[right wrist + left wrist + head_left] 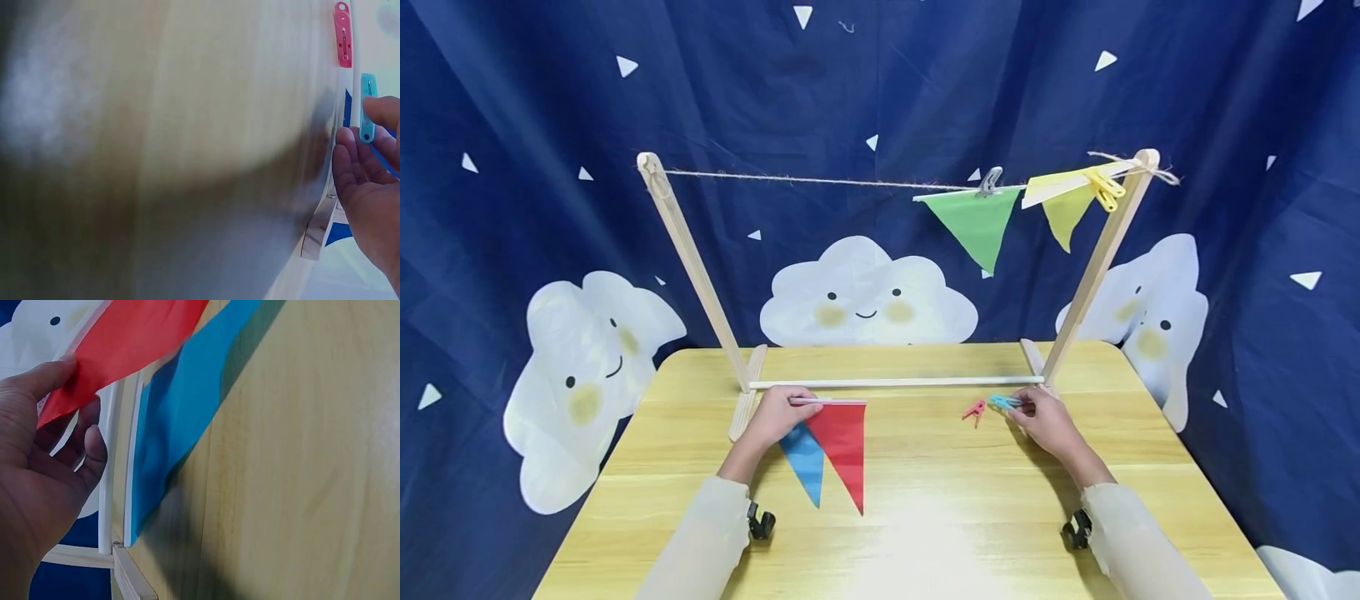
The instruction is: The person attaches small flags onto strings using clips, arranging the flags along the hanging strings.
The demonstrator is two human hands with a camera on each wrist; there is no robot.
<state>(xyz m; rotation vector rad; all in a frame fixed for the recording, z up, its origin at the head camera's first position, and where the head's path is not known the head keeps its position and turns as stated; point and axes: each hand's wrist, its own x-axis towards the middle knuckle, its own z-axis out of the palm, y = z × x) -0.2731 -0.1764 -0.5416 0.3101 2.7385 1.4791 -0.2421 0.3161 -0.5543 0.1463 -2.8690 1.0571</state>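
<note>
A clothespin (pixel 975 410) lies before the crossbar (pixel 895 383).

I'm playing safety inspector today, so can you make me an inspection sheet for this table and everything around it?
Surface: wood-grain table, bright glare near the front edge.
Job's things: red pennant partly covering the blue pennant in the head view; red clothespin beside the light-blue clothespin; green pennant under a grey clothespin and yellow pennant under a yellow clothespin, both on twine strung across a wooden frame.
Clutter: nothing seen.
Hands: left hand pinches the red pennant's top edge; right hand pinches the light-blue clothespin.
Cables: nothing seen.
Surroundings: navy curtain printed with white triangles and smiling clouds.
</note>
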